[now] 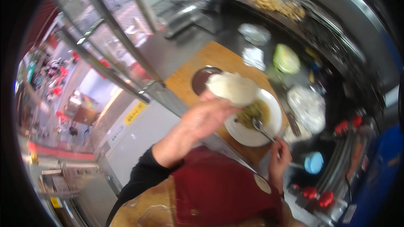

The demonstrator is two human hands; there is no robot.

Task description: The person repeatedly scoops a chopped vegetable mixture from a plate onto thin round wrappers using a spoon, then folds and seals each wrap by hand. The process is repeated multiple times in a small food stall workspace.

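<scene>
My left hand [206,117] grips a pale, round flatbread [233,87], raised over the left edge of a white plate [275,111]. Chopped green food [250,117] in some liquid lies on the plate, partly hidden behind the flatbread and fingers. With my right hand [279,159] I hold the handle of a metal spoon [265,132], its bowl resting in the green food. Under the plate is a wooden board [210,59]. A dark brown round dish [201,80] sits on the board, just beyond my left hand and partly covered by the flatbread.
Right of the board stand a half cabbage [287,59], a white plastic bag [307,107], a dark-handled utensil [293,125] and a light blue round container [314,162]. Pale food pieces [275,4] lie at the back. Metal-framed glass [113,38] borders the left side.
</scene>
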